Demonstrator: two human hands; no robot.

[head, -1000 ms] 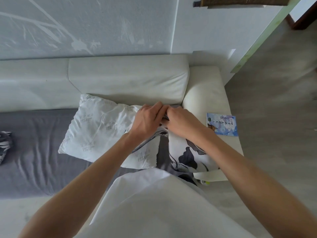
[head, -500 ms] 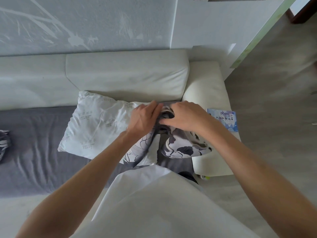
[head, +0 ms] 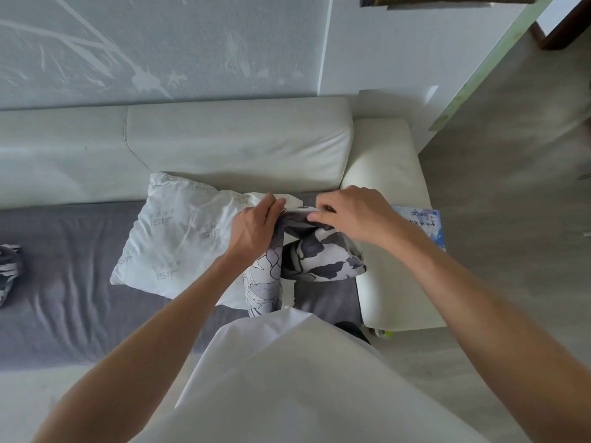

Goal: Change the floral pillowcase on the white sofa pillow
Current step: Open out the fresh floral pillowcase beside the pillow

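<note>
A white pillow point(head: 179, 238) printed with faint grey logos lies on the sofa's grey seat. At the pillow's right end hangs a bunched grey-and-white floral pillowcase point(head: 319, 260). My left hand point(head: 256, 228) grips the case's left part and my right hand point(head: 351, 215) grips its upper edge. Both hands sit close together over the pillow's right corner, which the fabric and hands hide.
The white sofa backrest point(head: 224, 139) and armrest point(head: 390, 187) border the grey seat point(head: 64, 282). A blue booklet point(head: 425, 222) lies on the armrest. Another patterned cloth point(head: 8, 270) lies at the far left. My white shirt fills the lower middle.
The floral pillowcase has been gathered up from hanging long at the sofa front into a bunch at the pillow's right end; my hands have parted slightly.
</note>
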